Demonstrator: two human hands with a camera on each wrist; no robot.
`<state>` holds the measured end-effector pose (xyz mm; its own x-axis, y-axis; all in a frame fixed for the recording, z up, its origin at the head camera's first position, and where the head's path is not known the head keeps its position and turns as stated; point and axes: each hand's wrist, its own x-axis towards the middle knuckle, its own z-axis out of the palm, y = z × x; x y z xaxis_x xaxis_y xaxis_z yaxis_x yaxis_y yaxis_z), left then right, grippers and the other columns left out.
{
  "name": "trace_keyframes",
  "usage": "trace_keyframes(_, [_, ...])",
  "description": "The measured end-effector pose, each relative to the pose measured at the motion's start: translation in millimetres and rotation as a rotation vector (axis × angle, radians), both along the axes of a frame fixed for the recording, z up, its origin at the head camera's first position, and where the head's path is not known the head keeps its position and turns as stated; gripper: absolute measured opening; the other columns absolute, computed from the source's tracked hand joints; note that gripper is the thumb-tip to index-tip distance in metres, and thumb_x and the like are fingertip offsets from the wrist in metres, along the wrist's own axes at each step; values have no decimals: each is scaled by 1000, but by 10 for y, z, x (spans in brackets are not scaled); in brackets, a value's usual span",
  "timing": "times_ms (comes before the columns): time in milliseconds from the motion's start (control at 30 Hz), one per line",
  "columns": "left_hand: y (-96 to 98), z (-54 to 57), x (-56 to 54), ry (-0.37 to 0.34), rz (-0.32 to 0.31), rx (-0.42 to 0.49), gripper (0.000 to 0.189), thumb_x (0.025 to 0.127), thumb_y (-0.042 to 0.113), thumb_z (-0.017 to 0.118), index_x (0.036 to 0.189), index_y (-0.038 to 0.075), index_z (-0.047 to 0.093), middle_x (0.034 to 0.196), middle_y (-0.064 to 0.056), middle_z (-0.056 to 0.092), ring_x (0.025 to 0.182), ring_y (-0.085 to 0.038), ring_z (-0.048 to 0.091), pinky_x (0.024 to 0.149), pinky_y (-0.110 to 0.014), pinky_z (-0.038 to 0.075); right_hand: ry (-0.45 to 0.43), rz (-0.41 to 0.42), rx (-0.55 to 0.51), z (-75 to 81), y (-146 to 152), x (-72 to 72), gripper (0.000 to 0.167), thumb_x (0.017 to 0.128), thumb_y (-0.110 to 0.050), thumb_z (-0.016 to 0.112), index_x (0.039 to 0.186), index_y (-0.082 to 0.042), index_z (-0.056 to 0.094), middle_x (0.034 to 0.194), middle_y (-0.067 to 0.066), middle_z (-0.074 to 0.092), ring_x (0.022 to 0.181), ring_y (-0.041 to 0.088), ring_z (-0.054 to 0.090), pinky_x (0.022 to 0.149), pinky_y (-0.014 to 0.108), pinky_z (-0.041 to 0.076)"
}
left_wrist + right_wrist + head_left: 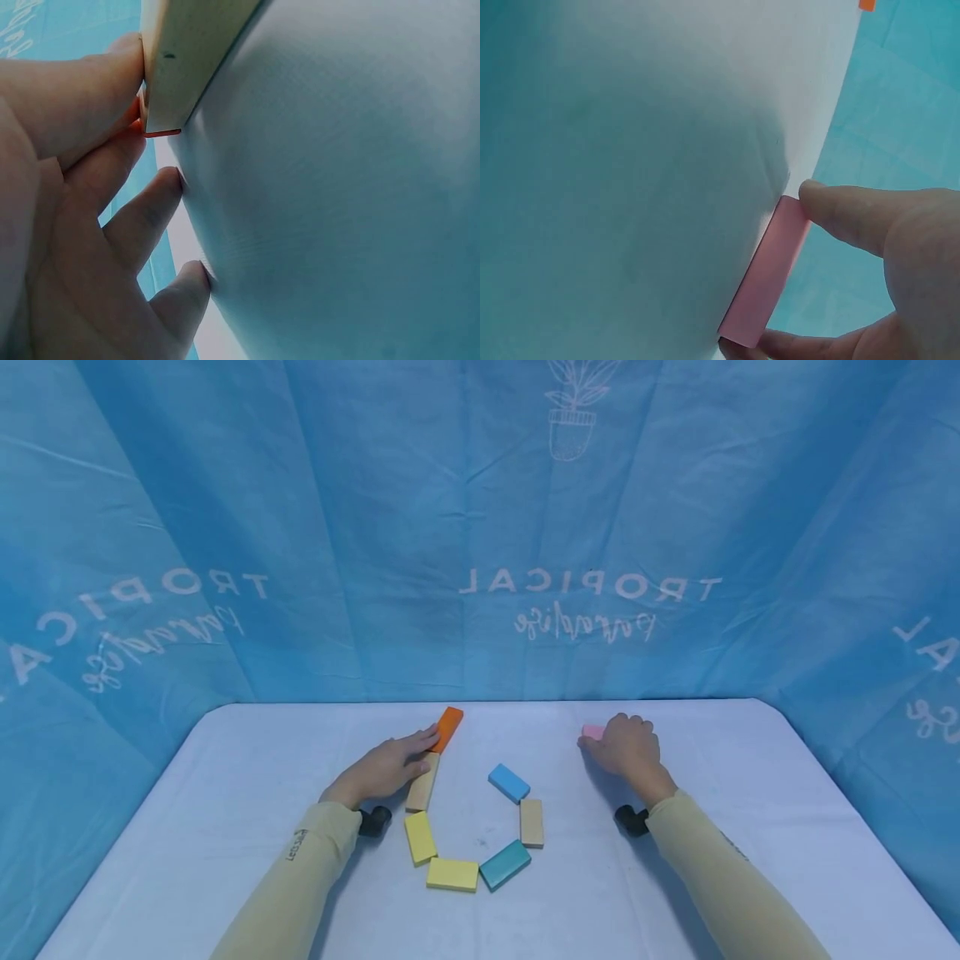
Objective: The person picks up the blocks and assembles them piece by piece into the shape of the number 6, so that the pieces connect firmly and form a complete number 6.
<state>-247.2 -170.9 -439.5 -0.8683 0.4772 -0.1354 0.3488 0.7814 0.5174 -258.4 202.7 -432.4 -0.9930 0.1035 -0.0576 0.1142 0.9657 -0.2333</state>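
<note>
My left hand point(382, 768) lies beside a chain of blocks with its fingers fairly straight. Its fingertips touch an orange block point(451, 727), and its thumb rests against a natural wood block point(422, 785). In the left wrist view, the wood block point(202, 60) meets a thin strip of orange, while the lower fingers touch the white surface. Farther right, my right hand point(628, 746) pinches a pink block point(592, 732) near the table's back edge. The right wrist view shows the pink block point(769, 274) by its ends, between thumb and fingers.
Continuing the curve are a yellow block point(421, 838), another yellow block point(453, 875), a teal block point(506, 865), a second wood block point(532, 823) and a blue block point(509, 783). All lie on a white table point(637, 893). A blue printed curtain point(375, 527) hangs behind it.
</note>
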Motion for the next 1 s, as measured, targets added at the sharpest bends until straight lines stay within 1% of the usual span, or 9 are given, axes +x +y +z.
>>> trace_keyframes(167, [-4,-19,-7,5,4,8,58,105,22,56,157,9,35,163,-10,28,149,-34,27,121,-56,21,27,9,-84,3,39,6,62,90,-43,69,102,17,60,90,27,60,90,40,57,73,51,53])
trace_keyframes(267, [0,-19,-9,7,3,5,57,105,21,56,157,9,35,163,-11,28,149,-33,27,121,-56,20,36,14,-116,-9,67,8,58,89,-42,71,98,15,62,87,25,61,87,38,57,71,49,52])
trace_keyframes(500, [9,5,8,-2,3,-3,57,105,20,55,157,9,35,164,-10,27,149,-34,26,121,-56,20,57,28,-155,-17,111,13,51,87,-41,74,82,10,65,74,18,61,76,32,56,63,42,49])
trace_keyframes(567, [9,12,16,-2,5,-4,57,105,20,55,157,9,35,164,-10,27,149,-34,26,121,-56,20,63,34,-162,-16,112,28,51,86,-41,74,81,9,64,73,18,60,74,31,56,61,41,49])
trace_keyframes(667, [9,22,27,-6,10,-5,57,105,20,56,157,9,35,164,-10,27,149,-33,26,121,-56,20,68,44,-174,-14,103,51,52,87,-40,73,86,11,64,76,19,61,74,31,57,61,41,50])
trace_keyframes(867, [9,15,21,-6,14,-4,57,105,21,55,157,10,35,163,-10,28,150,-33,26,121,-56,19,110,67,-182,8,26,105,62,89,-42,71,107,17,64,89,26,66,79,34,61,67,45,55])
trace_keyframes(1000, [9,14,11,-6,13,-3,57,105,20,55,157,10,34,164,-10,28,150,-32,26,122,-55,19,135,80,-191,26,-45,148,64,88,-41,73,113,17,63,95,27,68,81,33,62,69,45,56])
